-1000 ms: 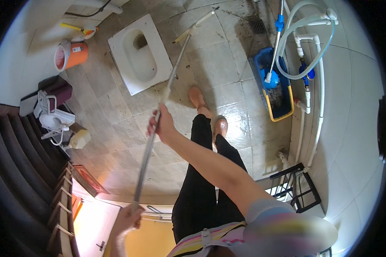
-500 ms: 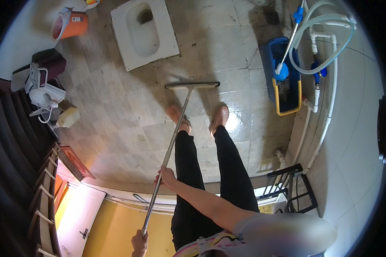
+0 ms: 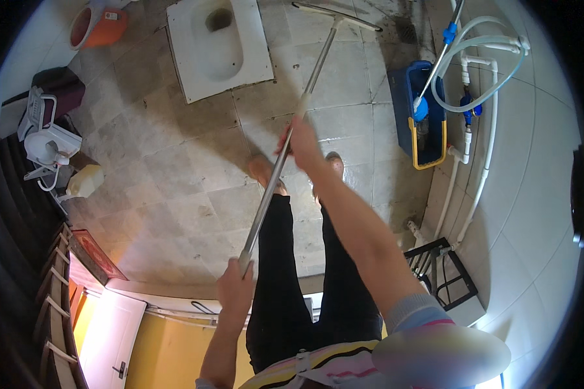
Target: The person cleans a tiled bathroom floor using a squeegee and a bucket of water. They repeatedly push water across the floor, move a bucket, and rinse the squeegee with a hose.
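A long-handled floor squeegee [image 3: 266,200] slants across the wet tiles, held by both hands. My left hand [image 3: 235,288] is closed round the lower end of its metal pole, near my thigh. Farther up, my right hand [image 3: 303,144] wraps round the pole with the arm stretched forward. The squeegee head [image 3: 337,17] lies at the top of the view, to the right of the white squat toilet [image 3: 204,58]. Its dark blade edge appears to be on the floor.
At right a blue and yellow bucket [image 3: 445,146] holds a blue-headed brush, beside a looped hose [image 3: 464,107] and white pipes [image 3: 493,149]. An orange bin [image 3: 107,29], white plastic items [image 3: 52,146] and a yellowish jug [image 3: 85,181] stand along the left. A black metal rack [image 3: 464,295] is near the lower right.
The squeegee head has slid forward and right, from in front of my feet to beside the toilet. Both hands have moved forward with the pole, still gripping it.
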